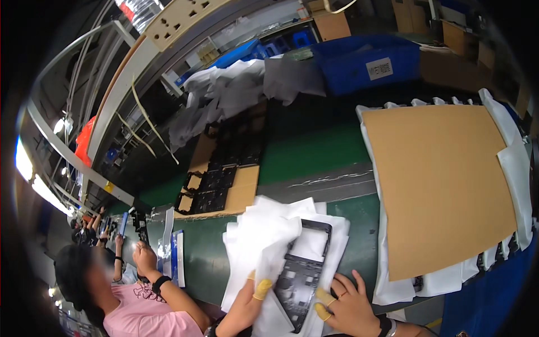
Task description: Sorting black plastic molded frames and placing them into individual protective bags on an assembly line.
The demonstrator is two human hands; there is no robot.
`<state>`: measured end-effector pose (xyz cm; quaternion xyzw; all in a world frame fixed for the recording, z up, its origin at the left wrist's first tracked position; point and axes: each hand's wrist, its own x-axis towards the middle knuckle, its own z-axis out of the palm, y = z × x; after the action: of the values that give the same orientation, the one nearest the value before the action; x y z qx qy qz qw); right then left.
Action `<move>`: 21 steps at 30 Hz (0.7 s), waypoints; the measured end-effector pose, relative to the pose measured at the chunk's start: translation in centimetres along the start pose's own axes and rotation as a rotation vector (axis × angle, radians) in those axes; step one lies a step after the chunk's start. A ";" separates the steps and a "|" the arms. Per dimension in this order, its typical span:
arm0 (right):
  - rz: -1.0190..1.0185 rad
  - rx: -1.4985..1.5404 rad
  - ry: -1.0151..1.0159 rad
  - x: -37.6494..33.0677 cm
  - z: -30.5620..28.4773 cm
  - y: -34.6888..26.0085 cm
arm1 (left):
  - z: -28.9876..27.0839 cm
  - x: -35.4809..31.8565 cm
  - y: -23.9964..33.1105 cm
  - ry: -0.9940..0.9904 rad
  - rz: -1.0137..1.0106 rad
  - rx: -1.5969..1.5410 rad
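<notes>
My right grip (352, 312) is partly open, fingers spread, its yellow-capped tips at the right edge of the black frame (297, 287). The frame lies on white sheets (255, 233) at the bench's (205, 250) near edge. My left grip (241, 308) has its capped thumb over the sheets, left of the frame; I cannot tell whether it is closed on them. To the right lies a brown cardboard sheet (443, 185).

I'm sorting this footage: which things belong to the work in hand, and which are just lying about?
Likely in the work:
black frame, between left hand and right hand
white sheets, around it
black parts on cardboard

Seemingly just around:
blue bin
overhead socket strip
</notes>
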<state>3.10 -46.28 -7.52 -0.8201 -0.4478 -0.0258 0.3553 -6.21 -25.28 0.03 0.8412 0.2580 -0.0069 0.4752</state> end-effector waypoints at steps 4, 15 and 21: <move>0.031 0.072 0.012 0.2 -0.5 -0.1 | 0.8 -1.7 0.6 0.474 0.419 0.096; 0.025 0.013 -0.019 0.3 -0.3 -0.1 | 4.6 -3.5 1.6 0.263 0.346 0.849; 0.060 0.043 -0.035 0.2 -0.4 -0.1 | 4.2 -3.5 1.4 0.109 0.256 0.639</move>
<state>3.29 -46.33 -7.09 -0.8255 -0.4298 0.0088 0.3657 -7.71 -30.72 -0.28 0.9722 0.1602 0.0170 0.1702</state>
